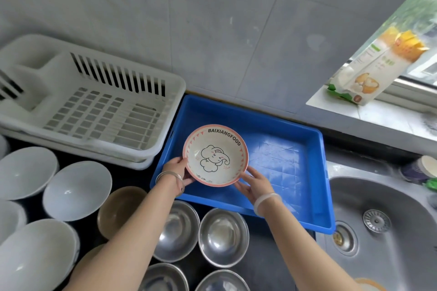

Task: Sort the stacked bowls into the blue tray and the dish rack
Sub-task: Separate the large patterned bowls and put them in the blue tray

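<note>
A cream bowl with a pink rim and an elephant drawing point(215, 155) is held over the left part of the blue tray point(283, 153). My left hand point(176, 171) grips its left edge and my right hand point(254, 182) grips its lower right edge. The tray holds nothing else that I can see. The white dish rack point(94, 104) stands to the tray's left with no dishes in it. White bowls point(76, 190), a brown bowl point(120, 210) and steel bowls point(223, 236) sit on the dark counter in front.
A steel sink point(383, 227) lies at the right, with cups point(423, 169) at its far rim. A food package point(369, 71) leans on the window sill. A tiled wall stands behind the rack and tray.
</note>
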